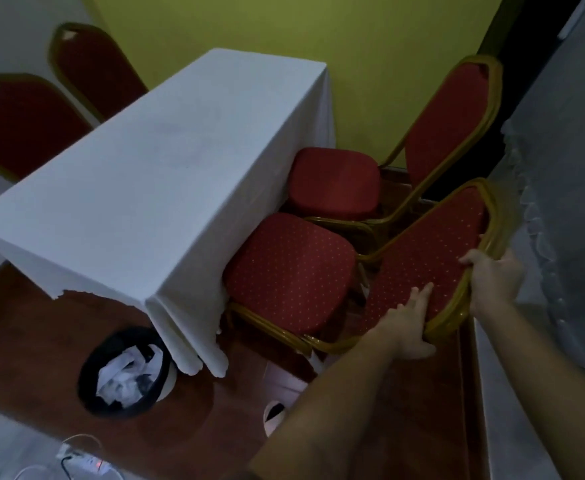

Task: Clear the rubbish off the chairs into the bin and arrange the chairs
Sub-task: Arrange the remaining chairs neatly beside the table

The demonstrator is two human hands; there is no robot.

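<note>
Red nearest chair (291,271) stands beside the white-clothed bench (152,174); left hand (407,327) and right hand (491,275) both grip its gold-framed backrest.

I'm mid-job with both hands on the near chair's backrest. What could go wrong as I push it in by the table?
1. The near chair has its seat against the white tablecloth; pushing on may snag and drag the cloth.
2. Its frame sits close to the far chair; the gold frames could knock together.
3. The left hand and right hand grip only the backrest rim, so the chair might twist.
</note>
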